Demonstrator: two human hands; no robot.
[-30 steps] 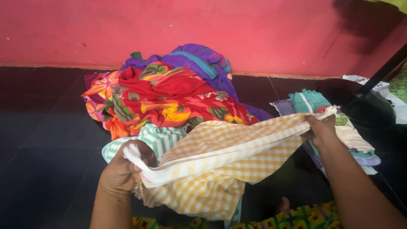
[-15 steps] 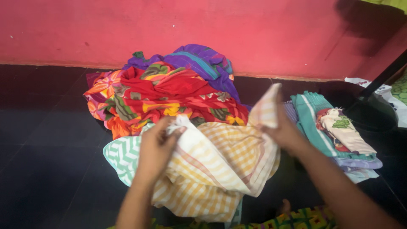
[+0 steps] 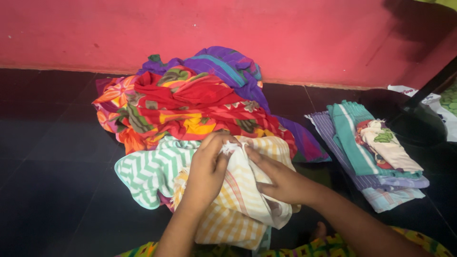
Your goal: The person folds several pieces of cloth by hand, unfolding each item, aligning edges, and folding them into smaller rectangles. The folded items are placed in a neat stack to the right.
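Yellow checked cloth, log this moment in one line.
left hand: pinching yellow checked cloth | right hand: pinching same corner | folded stack: right

Both forearms are bare from the bottom edge of the view up to the wrists, with no sleeve showing. The left hand [image 3: 205, 166] and the right hand [image 3: 281, 178] wear no gloves, and no ring, bangle or watch shows on them. At about six o'clock from the hands, along the bottom edge, lies a strip of the person's garment [image 3: 333, 245], a bright print of yellow, green, pink and dark patches.
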